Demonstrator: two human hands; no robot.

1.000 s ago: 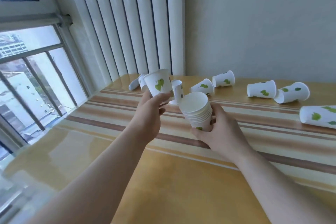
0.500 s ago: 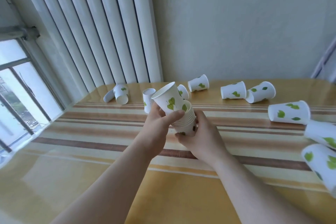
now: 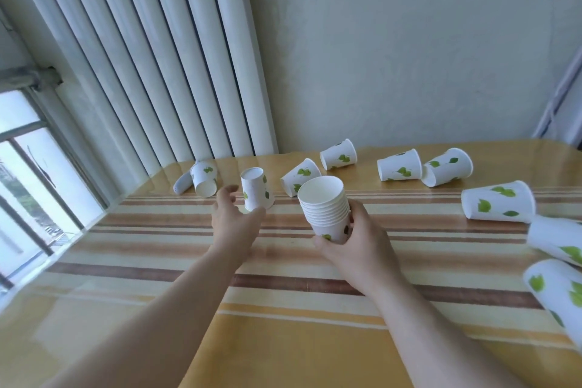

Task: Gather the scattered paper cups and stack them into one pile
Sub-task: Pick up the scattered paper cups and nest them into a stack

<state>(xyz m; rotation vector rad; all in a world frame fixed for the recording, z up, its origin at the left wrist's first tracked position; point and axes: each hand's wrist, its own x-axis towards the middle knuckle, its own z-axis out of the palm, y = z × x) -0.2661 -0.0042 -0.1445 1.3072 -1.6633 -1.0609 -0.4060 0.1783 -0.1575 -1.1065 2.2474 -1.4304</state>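
Note:
My right hand [image 3: 359, 246] grips a stack of several white paper cups with green leaves [image 3: 326, 208], mouth up, above the table. My left hand [image 3: 234, 217] is open, empty, with thumb and fingers spread around the base of an upside-down cup [image 3: 255, 187] without clearly touching it. More cups lie on their sides: a pair at the far left [image 3: 204, 178], one behind the stack [image 3: 299, 175], one by the wall [image 3: 338, 154], a pair at the back right [image 3: 425, 167], and three at the right edge [image 3: 497, 201].
The striped yellow table [image 3: 283, 324] runs up to a plain wall. White radiator pipes [image 3: 163, 57] rise behind the far left corner. A window [image 3: 28, 192] is on the left.
The cup my left hand held went into the stack and that hand let go. It then moved left and forward to the upside-down cup. The view shifted right.

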